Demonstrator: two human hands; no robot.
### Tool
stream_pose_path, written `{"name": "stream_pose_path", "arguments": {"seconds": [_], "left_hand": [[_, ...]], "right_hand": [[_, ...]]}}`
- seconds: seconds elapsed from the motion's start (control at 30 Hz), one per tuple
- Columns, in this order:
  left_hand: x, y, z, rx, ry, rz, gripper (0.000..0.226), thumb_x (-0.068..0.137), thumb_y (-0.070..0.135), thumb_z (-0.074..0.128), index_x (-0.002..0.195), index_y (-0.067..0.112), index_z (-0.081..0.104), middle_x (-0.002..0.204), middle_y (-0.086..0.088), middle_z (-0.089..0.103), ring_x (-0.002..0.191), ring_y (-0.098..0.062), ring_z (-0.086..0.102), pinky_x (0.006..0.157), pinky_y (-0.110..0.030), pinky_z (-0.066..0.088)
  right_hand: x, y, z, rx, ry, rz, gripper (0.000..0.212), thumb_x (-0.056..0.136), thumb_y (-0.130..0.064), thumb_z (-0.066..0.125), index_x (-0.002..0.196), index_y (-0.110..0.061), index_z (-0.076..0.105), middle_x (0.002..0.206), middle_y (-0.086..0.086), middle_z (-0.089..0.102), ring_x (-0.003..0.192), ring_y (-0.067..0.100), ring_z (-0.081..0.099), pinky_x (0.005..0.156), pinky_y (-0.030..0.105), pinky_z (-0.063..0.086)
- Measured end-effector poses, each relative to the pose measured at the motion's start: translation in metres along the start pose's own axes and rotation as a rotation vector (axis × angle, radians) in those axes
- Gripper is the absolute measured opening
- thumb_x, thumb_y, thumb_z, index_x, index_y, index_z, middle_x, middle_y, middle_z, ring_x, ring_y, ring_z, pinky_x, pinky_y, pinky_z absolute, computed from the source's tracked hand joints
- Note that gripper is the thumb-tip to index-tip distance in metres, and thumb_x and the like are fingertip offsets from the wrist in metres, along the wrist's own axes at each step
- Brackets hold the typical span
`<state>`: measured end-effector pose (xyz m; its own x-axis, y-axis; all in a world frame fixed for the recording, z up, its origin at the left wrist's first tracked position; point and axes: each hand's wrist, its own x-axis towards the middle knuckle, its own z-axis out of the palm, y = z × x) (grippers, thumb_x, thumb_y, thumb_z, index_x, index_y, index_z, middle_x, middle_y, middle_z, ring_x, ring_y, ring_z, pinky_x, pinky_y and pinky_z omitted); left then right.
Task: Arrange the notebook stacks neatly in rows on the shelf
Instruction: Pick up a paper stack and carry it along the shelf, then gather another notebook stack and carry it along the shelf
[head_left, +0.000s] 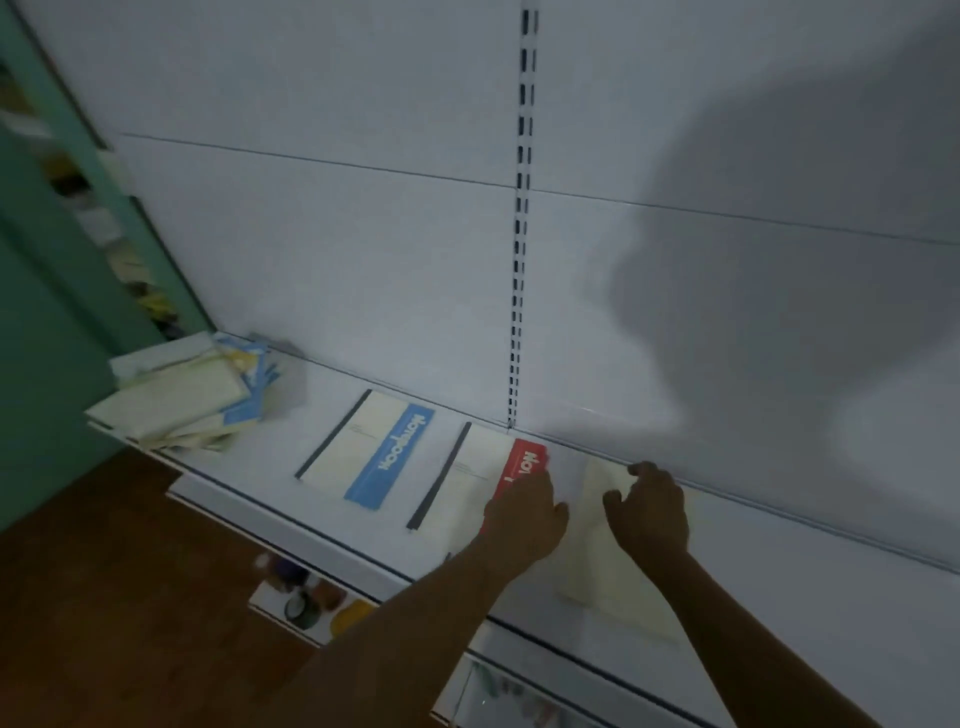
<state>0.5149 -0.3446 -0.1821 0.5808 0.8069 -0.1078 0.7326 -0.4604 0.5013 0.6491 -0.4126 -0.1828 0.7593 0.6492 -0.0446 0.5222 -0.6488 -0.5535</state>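
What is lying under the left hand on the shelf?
The left hand rests on a red-striped notebook; its cream cover and red band show. The hand hides the band's lower part.

Single view, head-worn, wide-angle. It looks forward and down from above onto a white shelf (291, 457) and the back panel (363, 234) behind it, tilted so the shelf runs diagonally from upper left to lower right. Close range: both forearms enter from the bottom edge. Floor (104, 597) shows at lower left, lower shelves under the front edge. Edges blurred.
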Motion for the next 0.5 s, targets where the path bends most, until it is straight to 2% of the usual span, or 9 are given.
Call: {"name": "stream_pose_path", "arguments": {"seconds": [0.1, 0.17, 0.23, 0.37, 0.43, 0.5], "left_hand": [[-0.009, -0.027, -0.056, -0.029, 0.099, -0.107, 0.032, 0.092, 0.038, 0.049, 0.109, 0.013, 0.061, 0.109, -0.008, 0.063, 0.097, -0.024, 0.062, 0.083, -0.035, 0.053], [-0.022, -0.059, -0.103, -0.072, 0.184, -0.184, 0.026, 0.092, 0.035, 0.049, 0.099, 0.013, 0.062, 0.104, -0.009, 0.065, 0.095, -0.025, 0.062, 0.077, -0.033, 0.052], [-0.041, -0.098, -0.148, -0.079, 0.282, -0.263, 0.023, 0.092, 0.031, 0.049, 0.096, 0.012, 0.062, 0.104, -0.01, 0.065, 0.098, -0.026, 0.062, 0.079, -0.033, 0.051], [-0.1, -0.185, -0.225, -0.076, 0.438, -0.427, 0.02, 0.092, 0.03, 0.047, 0.095, 0.014, 0.06, 0.104, -0.008, 0.064, 0.1, -0.025, 0.06, 0.082, -0.033, 0.049], [-0.135, -0.23, -0.256, -0.089, 0.503, -0.506, 0.017, 0.092, 0.03, 0.049, 0.092, 0.016, 0.059, 0.102, -0.005, 0.065, 0.097, -0.023, 0.06, 0.078, -0.031, 0.048], [-0.169, -0.271, -0.282, -0.089, 0.561, -0.58, 0.013, 0.091, 0.03, 0.051, 0.086, 0.021, 0.058, 0.097, -0.002, 0.066, 0.089, -0.02, 0.061, 0.07, -0.029, 0.048]], "right_hand": [[0.003, -0.065, 0.014, 0.14, -0.109, -0.187, 0.029, 0.088, -0.018, 0.057, 0.115, -0.006, 0.059, 0.109, 0.016, 0.062, 0.1, 0.029, 0.06, 0.087, 0.038, 0.05], [-0.006, -0.119, 0.03, 0.217, -0.181, -0.283, 0.024, 0.09, -0.019, 0.056, 0.11, -0.006, 0.06, 0.106, 0.015, 0.065, 0.096, 0.028, 0.062, 0.083, 0.032, 0.049], [-0.024, -0.174, 0.048, 0.23, -0.238, -0.404, 0.02, 0.092, -0.02, 0.055, 0.105, -0.006, 0.062, 0.102, 0.013, 0.067, 0.095, 0.027, 0.062, 0.076, 0.024, 0.041], [-0.074, -0.282, 0.087, 0.258, -0.346, -0.611, 0.019, 0.094, -0.02, 0.051, 0.099, -0.005, 0.062, 0.099, 0.012, 0.067, 0.096, 0.027, 0.061, 0.073, 0.025, 0.038], [-0.102, -0.333, 0.107, 0.263, -0.39, -0.655, 0.02, 0.094, -0.022, 0.05, 0.1, -0.007, 0.062, 0.101, 0.011, 0.067, 0.098, 0.027, 0.06, 0.075, 0.028, 0.04], [-0.13, -0.378, 0.127, 0.252, -0.422, -0.713, 0.02, 0.093, -0.025, 0.049, 0.099, -0.01, 0.062, 0.099, 0.009, 0.067, 0.096, 0.027, 0.06, 0.068, 0.027, 0.038]]}}
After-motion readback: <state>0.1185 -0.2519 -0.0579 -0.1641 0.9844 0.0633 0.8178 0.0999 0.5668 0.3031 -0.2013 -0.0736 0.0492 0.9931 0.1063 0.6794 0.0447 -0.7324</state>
